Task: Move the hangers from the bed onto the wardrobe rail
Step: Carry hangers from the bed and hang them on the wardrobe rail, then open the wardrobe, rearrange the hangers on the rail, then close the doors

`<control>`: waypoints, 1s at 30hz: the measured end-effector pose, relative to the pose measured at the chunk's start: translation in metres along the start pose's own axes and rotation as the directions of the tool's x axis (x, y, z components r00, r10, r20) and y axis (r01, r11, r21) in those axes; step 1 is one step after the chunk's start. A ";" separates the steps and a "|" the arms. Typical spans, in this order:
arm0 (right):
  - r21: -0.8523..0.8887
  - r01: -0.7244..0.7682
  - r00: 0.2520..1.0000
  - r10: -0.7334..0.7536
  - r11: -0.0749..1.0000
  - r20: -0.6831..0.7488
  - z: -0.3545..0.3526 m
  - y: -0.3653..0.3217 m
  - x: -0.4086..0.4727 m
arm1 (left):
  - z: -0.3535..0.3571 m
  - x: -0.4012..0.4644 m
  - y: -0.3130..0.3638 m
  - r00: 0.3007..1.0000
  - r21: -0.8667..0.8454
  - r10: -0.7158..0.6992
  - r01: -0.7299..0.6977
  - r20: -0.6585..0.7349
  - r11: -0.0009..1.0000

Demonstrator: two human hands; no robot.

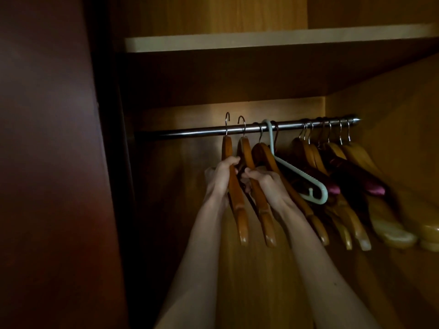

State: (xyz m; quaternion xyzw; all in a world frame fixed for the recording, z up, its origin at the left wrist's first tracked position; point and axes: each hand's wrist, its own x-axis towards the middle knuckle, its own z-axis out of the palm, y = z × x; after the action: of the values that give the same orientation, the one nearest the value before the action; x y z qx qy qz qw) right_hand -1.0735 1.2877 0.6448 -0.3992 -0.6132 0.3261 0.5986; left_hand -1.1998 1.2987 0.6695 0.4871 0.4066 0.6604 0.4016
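Two wooden hangers are gripped by closed fingers, one in the left hand (222, 173), one in the right hand (263, 180). Both hooks are raised to the rail (190, 132), seemingly for seating beside hung hangers (332, 153).

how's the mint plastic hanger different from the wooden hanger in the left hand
The mint plastic hanger is pale green, thin and all plastic; the wooden hanger is thick orange-brown with a metal hook. The mint one hangs free on the rail; the left hand holds the wooden one, its hook raised above the rail.
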 end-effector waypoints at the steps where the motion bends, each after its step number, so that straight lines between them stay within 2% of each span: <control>1: -0.007 -0.013 1.000 0.013 1.000 0.004 -0.001 0.002 0.001 | 0.002 0.001 -0.003 1.000 -0.015 -0.020 0.020 0.001 1.000; 5: -0.041 -0.062 0.998 0.063 0.997 0.006 -0.008 0.011 0.003 | 0.011 -0.002 -0.015 0.996 -0.021 -0.087 0.087 0.013 0.996; 10: -0.077 -0.038 0.999 0.037 0.996 -0.016 -0.022 0.017 0.001 | 0.022 -0.007 -0.026 0.993 -0.048 -0.087 0.092 0.084 0.995; 14: -0.045 -0.061 0.998 0.060 0.997 -0.014 -0.028 0.018 -0.004 | 0.028 -0.013 -0.030 0.993 -0.045 -0.086 0.090 0.083 0.995; 18: 0.045 -0.074 0.997 0.074 0.996 -0.009 -0.028 0.019 -0.022 | 0.030 -0.023 -0.041 0.997 -0.065 -0.071 0.073 0.022 0.995; 22: 0.150 -0.109 0.988 0.124 0.983 -0.094 -0.025 0.027 -0.062 | 0.017 -0.052 -0.066 0.992 -0.062 0.011 -0.019 -0.128 0.998; 24: 0.178 -0.145 0.977 0.169 0.973 -0.132 -0.024 0.040 -0.087 | 0.002 -0.077 -0.084 0.979 -0.064 -0.008 -0.006 -0.206 0.998; 27: 0.166 -0.201 0.968 0.222 0.965 -0.117 -0.022 0.073 -0.122 | -0.020 -0.112 -0.114 0.975 0.066 -0.034 0.049 -0.219 0.997; 30: 0.071 -0.224 0.970 0.229 0.972 -0.086 -0.016 0.119 -0.150 | -0.039 -0.138 -0.142 0.992 0.287 0.003 0.034 -0.126 0.957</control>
State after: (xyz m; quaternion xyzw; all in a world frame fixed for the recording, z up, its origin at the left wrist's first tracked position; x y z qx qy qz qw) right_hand -1.0514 1.2104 0.4701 -0.4631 -0.5249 0.3916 0.5972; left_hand -1.1910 1.2145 0.4865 0.4948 0.5269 0.6200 0.3051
